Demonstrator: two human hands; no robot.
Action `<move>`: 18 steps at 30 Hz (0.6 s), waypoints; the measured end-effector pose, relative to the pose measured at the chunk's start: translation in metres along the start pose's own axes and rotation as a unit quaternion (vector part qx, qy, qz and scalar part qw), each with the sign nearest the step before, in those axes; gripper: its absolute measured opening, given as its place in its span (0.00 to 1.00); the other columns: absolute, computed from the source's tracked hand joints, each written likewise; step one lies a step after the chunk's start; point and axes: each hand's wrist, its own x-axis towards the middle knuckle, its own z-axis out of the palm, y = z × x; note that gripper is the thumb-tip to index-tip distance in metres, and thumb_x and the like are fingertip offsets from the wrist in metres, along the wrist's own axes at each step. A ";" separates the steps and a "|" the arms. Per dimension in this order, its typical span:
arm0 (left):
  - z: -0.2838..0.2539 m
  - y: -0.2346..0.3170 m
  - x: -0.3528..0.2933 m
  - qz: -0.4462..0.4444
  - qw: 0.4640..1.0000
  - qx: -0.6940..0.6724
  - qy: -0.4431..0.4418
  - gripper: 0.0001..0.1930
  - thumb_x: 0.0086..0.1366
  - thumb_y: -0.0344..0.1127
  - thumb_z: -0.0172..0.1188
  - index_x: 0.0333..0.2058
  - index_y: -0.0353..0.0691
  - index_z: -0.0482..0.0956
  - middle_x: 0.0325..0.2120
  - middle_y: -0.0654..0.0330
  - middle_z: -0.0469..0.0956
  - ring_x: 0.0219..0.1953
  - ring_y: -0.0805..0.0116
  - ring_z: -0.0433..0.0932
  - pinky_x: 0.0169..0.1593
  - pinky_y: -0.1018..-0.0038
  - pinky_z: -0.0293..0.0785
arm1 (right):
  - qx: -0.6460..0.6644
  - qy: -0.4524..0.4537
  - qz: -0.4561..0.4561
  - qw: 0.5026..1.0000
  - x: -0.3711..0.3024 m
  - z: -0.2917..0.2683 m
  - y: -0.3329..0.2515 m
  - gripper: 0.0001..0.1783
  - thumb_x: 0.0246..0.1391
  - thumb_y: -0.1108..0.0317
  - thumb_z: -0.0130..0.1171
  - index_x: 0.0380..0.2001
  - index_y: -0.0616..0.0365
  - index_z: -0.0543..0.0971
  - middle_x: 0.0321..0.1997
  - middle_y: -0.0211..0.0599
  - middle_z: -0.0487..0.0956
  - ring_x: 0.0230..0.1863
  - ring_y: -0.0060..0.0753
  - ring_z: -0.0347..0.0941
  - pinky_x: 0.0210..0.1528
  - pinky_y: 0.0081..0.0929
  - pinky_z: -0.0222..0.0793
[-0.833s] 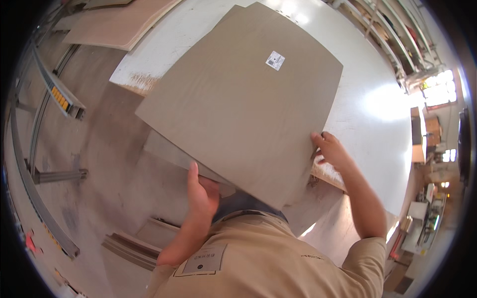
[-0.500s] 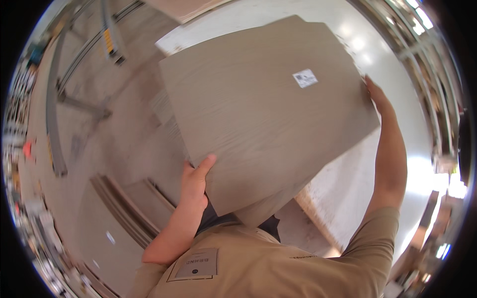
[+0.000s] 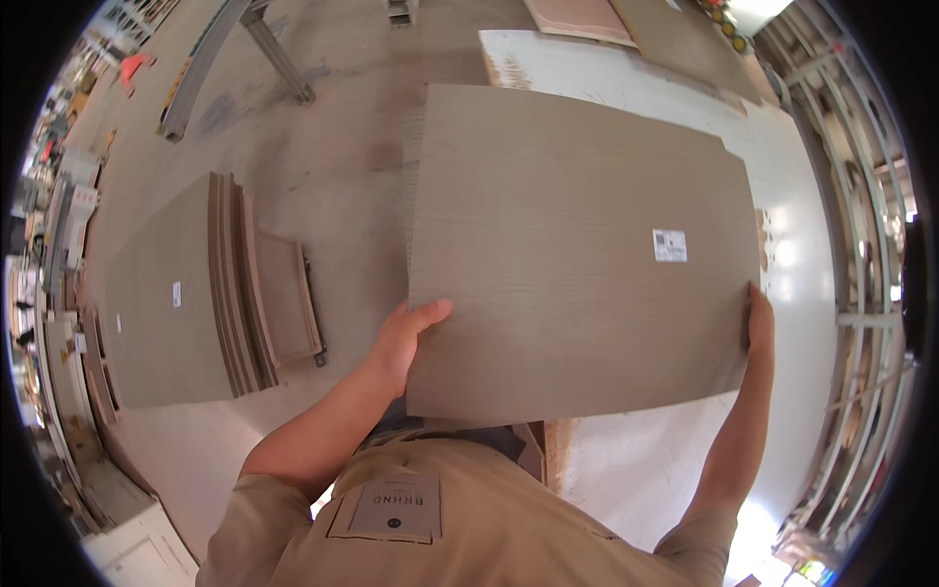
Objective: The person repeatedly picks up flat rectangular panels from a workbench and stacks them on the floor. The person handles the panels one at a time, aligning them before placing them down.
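A large grey-brown wood-look panel [image 3: 567, 264] is held out in front of me, its face up. It carries a white printed label [image 3: 670, 246] toward its right side. My left hand [image 3: 411, 338] grips the left edge near the front corner, thumb on top and fingers hidden underneath. My right hand [image 3: 760, 321] is closed against the right edge, with most of its fingers out of sight below. A step in the far right outline hints at a second panel beneath, but I cannot tell. Behind and under the panel is a white-topped table [image 3: 646, 460].
To the left stands a stack of similar panels [image 3: 161, 293] on a low wheeled base. Metal roller-conveyor frames [image 3: 205, 64] are at the far left. More boards [image 3: 685, 44] lie at the table's far end. A metal rack [image 3: 866, 215] runs along the right.
The panel has turned clockwise and lies squarer to me, its outline more even. My right hand has come lower and nearer. The view has swung, bringing the left stack more fully into sight.
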 end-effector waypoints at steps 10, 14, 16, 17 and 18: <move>-0.041 0.063 0.000 0.034 0.989 0.078 0.123 0.41 0.59 0.40 0.67 0.66 0.33 0.56 0.56 0.51 0.71 0.55 0.61 0.74 0.58 0.66 0.70 | 0.215 -0.121 0.145 0.958 -0.099 -0.033 -0.037 0.29 0.61 0.54 0.53 0.55 0.69 0.72 0.54 0.47 0.76 0.55 0.42 0.70 0.62 0.36 0.63; -0.048 0.057 0.053 0.046 0.995 0.092 0.010 0.39 0.59 0.43 0.67 0.64 0.34 0.61 0.57 0.54 0.71 0.55 0.62 0.73 0.57 0.68 0.70 | 0.349 -0.120 0.093 0.925 -0.035 -0.033 -0.055 0.28 0.61 0.55 0.53 0.55 0.69 0.72 0.54 0.46 0.76 0.56 0.42 0.70 0.62 0.36 0.63; -0.039 0.064 0.070 0.020 0.984 0.176 -0.025 0.36 0.58 0.46 0.67 0.62 0.35 0.66 0.56 0.56 0.73 0.54 0.64 0.74 0.55 0.68 0.70 | 0.400 -0.104 0.010 0.910 -0.023 -0.031 -0.074 0.28 0.61 0.54 0.53 0.54 0.68 0.73 0.53 0.45 0.77 0.55 0.42 0.71 0.61 0.34 0.63; -0.033 0.071 0.074 0.034 0.972 0.232 0.007 0.34 0.58 0.47 0.66 0.59 0.35 0.69 0.54 0.56 0.74 0.53 0.64 0.74 0.54 0.68 0.71 | 0.425 -0.098 -0.029 0.899 -0.021 -0.032 -0.085 0.28 0.61 0.54 0.53 0.54 0.68 0.74 0.53 0.44 0.77 0.55 0.41 0.71 0.60 0.34 0.64; -0.024 0.079 0.077 0.037 0.953 0.291 0.076 0.32 0.58 0.48 0.66 0.57 0.36 0.72 0.53 0.57 0.76 0.52 0.65 0.75 0.53 0.68 0.71 | 0.447 -0.101 -0.067 0.886 -0.017 -0.029 -0.093 0.27 0.61 0.54 0.53 0.54 0.67 0.74 0.53 0.43 0.78 0.55 0.41 0.71 0.60 0.33 0.64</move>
